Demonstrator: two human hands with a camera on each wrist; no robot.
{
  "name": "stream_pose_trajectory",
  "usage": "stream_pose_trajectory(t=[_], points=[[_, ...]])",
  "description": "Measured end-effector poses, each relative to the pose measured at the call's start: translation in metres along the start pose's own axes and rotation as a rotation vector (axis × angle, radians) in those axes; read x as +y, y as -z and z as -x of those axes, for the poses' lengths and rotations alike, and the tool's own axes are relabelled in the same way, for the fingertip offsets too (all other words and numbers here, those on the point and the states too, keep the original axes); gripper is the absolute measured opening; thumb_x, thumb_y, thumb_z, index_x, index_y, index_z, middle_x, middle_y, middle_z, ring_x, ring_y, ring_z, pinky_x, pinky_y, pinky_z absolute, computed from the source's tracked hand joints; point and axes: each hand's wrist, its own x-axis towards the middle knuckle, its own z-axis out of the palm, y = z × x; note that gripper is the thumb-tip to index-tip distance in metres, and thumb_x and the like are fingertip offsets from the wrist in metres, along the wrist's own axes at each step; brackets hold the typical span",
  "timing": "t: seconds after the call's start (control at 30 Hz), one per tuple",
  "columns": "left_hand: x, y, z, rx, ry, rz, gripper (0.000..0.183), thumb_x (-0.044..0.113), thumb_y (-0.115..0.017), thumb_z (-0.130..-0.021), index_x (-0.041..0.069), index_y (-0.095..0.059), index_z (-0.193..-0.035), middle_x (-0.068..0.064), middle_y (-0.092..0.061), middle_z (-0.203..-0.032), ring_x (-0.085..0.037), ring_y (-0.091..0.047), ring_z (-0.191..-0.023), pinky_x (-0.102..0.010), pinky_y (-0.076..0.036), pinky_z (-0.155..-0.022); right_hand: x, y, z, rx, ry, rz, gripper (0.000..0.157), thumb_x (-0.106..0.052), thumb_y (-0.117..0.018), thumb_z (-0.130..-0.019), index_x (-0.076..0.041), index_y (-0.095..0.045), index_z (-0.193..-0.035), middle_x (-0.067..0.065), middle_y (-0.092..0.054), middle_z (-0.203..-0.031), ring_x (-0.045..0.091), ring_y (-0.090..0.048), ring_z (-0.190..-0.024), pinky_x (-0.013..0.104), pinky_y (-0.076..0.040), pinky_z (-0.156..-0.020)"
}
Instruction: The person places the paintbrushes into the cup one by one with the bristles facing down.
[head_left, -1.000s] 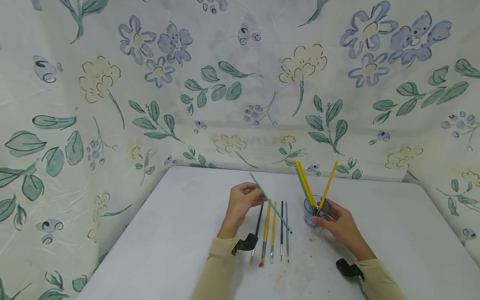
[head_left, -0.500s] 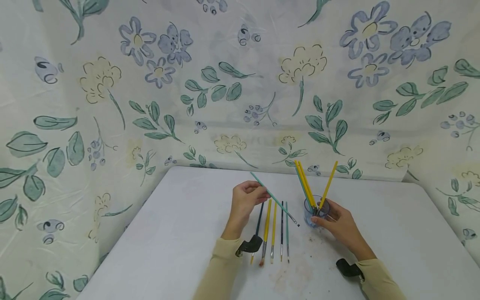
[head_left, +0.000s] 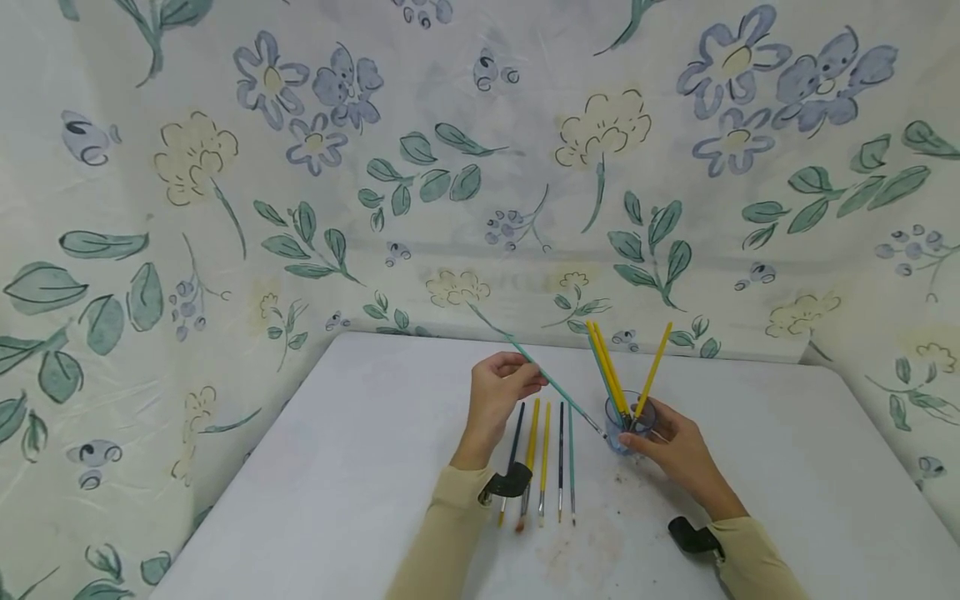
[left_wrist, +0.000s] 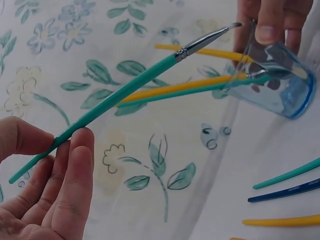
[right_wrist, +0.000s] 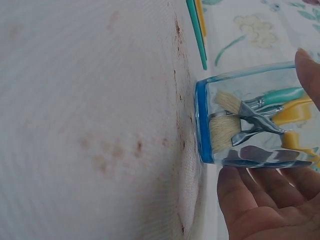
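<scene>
the left hand (head_left: 498, 404) pinches a slim teal-green paintbrush (left_wrist: 125, 90), bristle end slanting right toward a clear, blue-based glass cup (right_wrist: 203, 125). the right hand (head_left: 686, 454) grips that cup, yellow and green brushes (head_left: 612, 371) inside, bristles down. 5 slender paintbrushes (head_left: 543, 462) lie left of it on the white surface (head_left: 337, 500).

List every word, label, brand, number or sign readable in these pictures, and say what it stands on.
Readable text: none in any view.
Dark blue brush, left wrist view: tiny pale marks on the handle, too small to read.
Held green brush and cup: no legible lettering.
Floral backdrop: flowers and leaves, no legible lettering.
</scene>
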Motion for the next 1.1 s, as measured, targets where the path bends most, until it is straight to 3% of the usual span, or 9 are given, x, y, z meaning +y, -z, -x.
stream_pose_trajectory(t=[0.5, 0.83, 1.1], points=[[0.007, -0.027, -0.016, -0.022, -0.024, 0.014, 0.01, 0.0, -0.069, -0.09, -0.004, -0.067, -0.098, -0.003, -0.071, -0.08, -0.011, -0.074, -0.068, -0.027, -0.065, -0.073, 0.003, 0.0, -0.002, -0.008, -0.011, -0.021, 0.096, -0.038, -0.083, -0.087, -0.005, -0.032, -0.161, 0.024, -0.038, -0.163, 0.041, -0.04, -0.151, 0.043, -0.043, -0.115], [0.002, -0.038, -0.022, -0.034, -0.057, -0.049, 0.014, 0.001, -0.07, -0.09, -0.007, -0.068, -0.101, -0.009, -0.073, -0.086, -0.011, -0.074, -0.07, -0.028, -0.065, -0.075, 0.003, -0.001, -0.002, 0.002, 0.005, -0.01, 0.093, -0.037, -0.082, -0.089, -0.004, -0.032, -0.161, 0.025, -0.04, -0.162, 0.041, -0.041, -0.15, 0.043, -0.043, -0.115], [-0.003, -0.043, -0.02, -0.049, -0.059, -0.104, 0.013, 0.002, -0.07, -0.09, -0.006, -0.068, -0.101, -0.014, -0.074, -0.089, -0.012, -0.075, -0.073, -0.027, -0.065, -0.076, 0.005, -0.002, -0.002, 0.007, -0.028, -0.023, 0.095, -0.038, -0.083, -0.087, -0.005, -0.032, -0.161, 0.025, -0.041, -0.161, 0.041, -0.042, -0.15, 0.044, -0.044, -0.115]])
